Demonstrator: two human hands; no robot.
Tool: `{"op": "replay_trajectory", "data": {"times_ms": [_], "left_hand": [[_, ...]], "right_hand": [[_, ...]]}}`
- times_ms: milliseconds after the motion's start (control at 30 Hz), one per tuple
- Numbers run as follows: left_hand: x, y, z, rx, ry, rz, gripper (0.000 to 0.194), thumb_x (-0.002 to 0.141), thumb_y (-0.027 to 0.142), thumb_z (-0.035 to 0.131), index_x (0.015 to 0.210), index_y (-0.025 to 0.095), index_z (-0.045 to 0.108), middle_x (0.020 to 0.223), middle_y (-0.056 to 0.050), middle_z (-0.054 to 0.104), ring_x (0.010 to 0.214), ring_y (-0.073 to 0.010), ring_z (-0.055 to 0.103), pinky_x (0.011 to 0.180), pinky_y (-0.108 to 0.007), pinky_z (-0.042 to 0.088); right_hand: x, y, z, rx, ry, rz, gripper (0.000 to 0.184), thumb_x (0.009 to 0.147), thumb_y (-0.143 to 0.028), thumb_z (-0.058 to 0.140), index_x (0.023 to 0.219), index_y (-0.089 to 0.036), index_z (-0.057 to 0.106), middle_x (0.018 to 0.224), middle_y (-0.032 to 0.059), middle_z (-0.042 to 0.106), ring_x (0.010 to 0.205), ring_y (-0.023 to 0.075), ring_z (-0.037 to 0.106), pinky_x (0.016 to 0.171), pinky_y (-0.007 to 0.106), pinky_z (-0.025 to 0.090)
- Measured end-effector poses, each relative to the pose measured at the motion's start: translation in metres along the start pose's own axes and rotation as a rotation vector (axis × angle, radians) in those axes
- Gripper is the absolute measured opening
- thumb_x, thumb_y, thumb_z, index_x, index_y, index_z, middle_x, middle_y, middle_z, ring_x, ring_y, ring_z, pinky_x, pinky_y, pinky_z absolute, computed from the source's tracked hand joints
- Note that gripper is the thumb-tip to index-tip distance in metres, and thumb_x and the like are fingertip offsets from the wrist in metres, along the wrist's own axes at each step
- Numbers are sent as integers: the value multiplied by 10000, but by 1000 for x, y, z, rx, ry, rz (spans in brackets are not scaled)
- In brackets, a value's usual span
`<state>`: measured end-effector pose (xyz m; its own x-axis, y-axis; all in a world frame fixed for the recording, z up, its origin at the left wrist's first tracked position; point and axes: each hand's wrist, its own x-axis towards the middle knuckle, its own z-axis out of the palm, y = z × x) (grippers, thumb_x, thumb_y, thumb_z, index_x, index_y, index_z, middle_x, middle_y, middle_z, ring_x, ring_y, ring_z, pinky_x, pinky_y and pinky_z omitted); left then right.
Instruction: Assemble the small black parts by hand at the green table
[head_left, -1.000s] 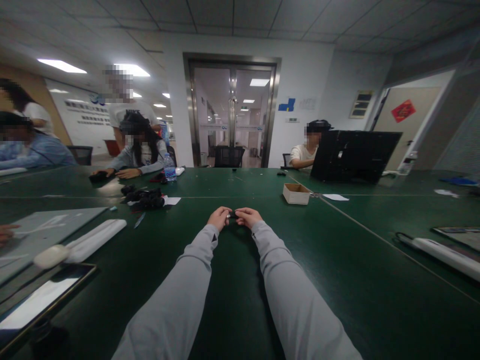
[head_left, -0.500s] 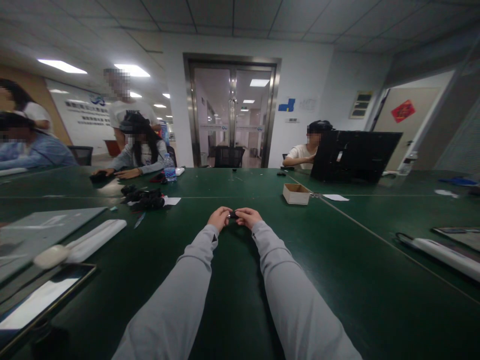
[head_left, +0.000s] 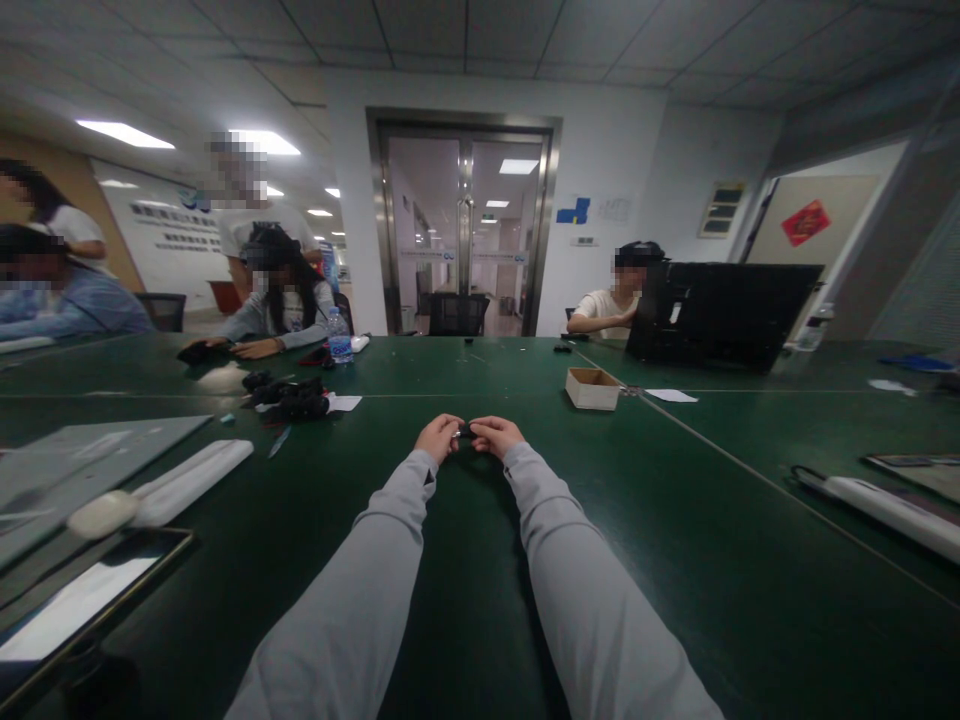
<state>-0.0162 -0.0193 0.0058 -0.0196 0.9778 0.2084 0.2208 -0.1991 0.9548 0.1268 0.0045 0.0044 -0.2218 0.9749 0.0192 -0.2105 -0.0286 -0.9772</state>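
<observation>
**Left hand [head_left: 439, 436] and right hand [head_left: 496, 436] pinched a small dark object [head_left: 466, 431]**

Fingertips covered both ends of the object, so its full outline and kind were hard to make out; a pale glint showed near the left fingertips, too small to identify. The visible part lay roughly crosswise, its long axis running from one hand to the other. It was over the green table [head_left: 465, 580]; contact with the surface could not be told. Both arms reached forward and converged, palms inward, their grey sleeves [head_left: 352, 580] cut off by the bottom edge.
</observation>
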Motion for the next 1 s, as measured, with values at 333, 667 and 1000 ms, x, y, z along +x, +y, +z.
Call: {"op": "replay_trajectory", "data": {"times_ms": [333,667,1000], "left_hand": [[0,-1,0,-7,-18,10,243,723,327,449,836,146,566,445,44,475,362,-57,379,370,-165,291],[2,-8,1,14,-10,15,269,692,361,531,858,152,562,551,27,521,410,-54,412,407,-169,337],[28,67,-19,65,159,109,242,712,275,520,902,132,565,816,-65,583,816,-163,547,670,-255,432]], "right_hand": [[-2,-2,1,3,7,11,122,653,-91,648,757,-107,587,569,7,614,429,68,556,404,151,478],[0,-2,2,-4,5,10,123,644,-101,660,742,-110,586,530,-5,599,422,69,556,398,147,480],[-2,-3,1,12,-4,6,111,673,-92,625,770,-107,574,527,2,598,418,66,554,405,140,482]]}}
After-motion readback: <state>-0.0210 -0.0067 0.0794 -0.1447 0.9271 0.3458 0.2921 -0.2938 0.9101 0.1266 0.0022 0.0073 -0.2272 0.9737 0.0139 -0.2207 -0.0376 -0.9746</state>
